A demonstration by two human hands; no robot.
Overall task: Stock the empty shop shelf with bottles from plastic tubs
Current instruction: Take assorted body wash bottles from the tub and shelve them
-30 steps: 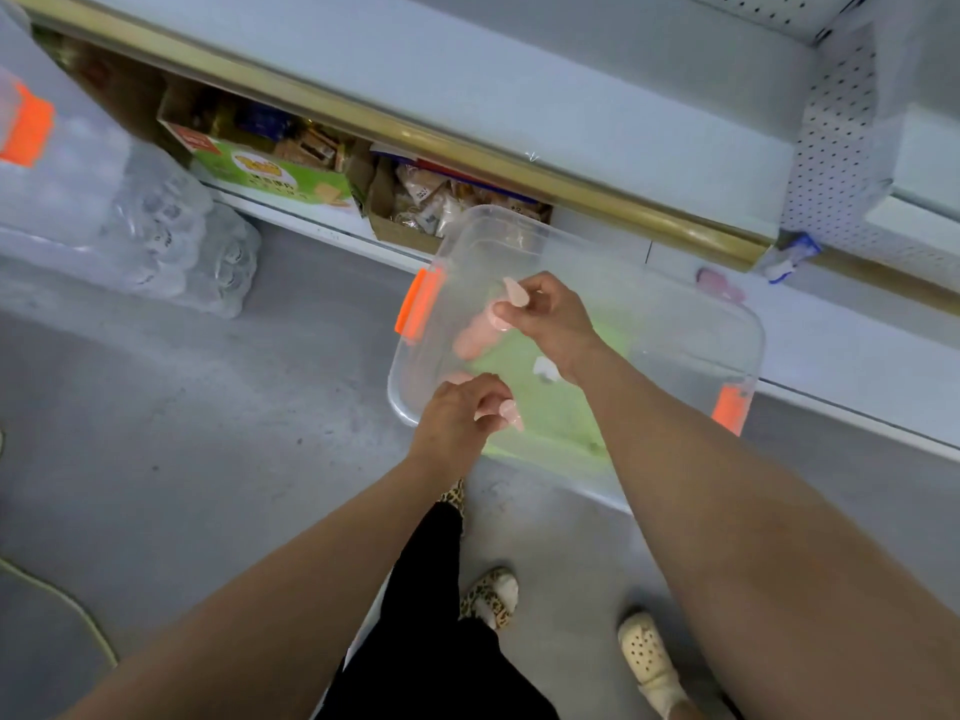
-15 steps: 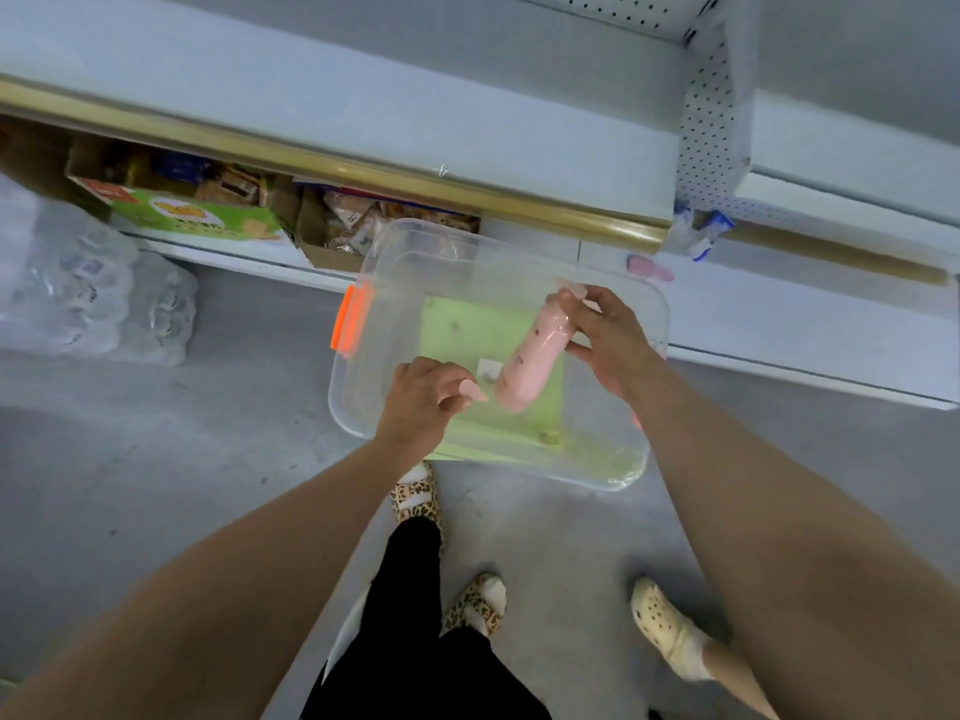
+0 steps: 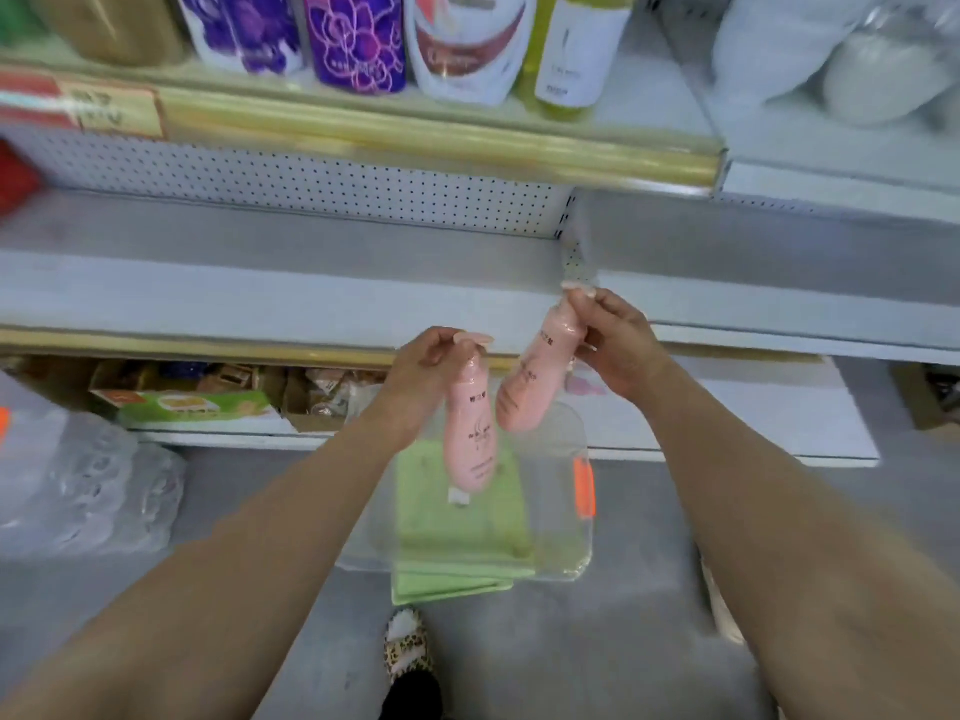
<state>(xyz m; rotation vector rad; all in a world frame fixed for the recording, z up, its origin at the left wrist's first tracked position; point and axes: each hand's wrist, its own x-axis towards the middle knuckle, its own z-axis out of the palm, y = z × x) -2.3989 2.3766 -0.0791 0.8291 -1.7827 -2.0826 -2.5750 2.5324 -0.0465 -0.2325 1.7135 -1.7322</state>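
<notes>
Grips the left bottle [image 3: 470, 433] at its pump with the left hand [image 3: 426, 356], fingers curled round the neck, base hanging down over the tub [image 3: 574, 543]. Pinches the right bottle [image 3: 535, 379] at its top with the right hand [image 3: 618, 345], fingers and thumb closed on the pump, body tilted, base leaning toward the left bottle's shoulder and just beside it; cannot tell whether touching. Both pink, with dark print down the front, and a small white tag at the foot of the left one. Holds both in the air in front of the shelf [image 3: 249, 298], a bare grey board, neither bottle resting on it.

Behind the board, a pegboard [image 3: 291, 179]. Above that, a gold rail [image 3: 415, 142] fronting a higher shelf with purple pouches [image 3: 353, 39], a white pouch [image 3: 462, 49] and a green bottle [image 3: 576, 49].

Below the hands, on the floor [image 3: 597, 641], the clear tub with an orange latch [image 3: 584, 485] on its right side and a green cloth [image 3: 457, 527] showing through it; cannot tell whether inside or beneath. To the left on the floor, a wrapped pack [image 3: 88, 491] of water bottles. Under the shelf, open boxes [image 3: 192, 402] of goods. Near the bottom edge, a leopard slipper [image 3: 408, 646].
</notes>
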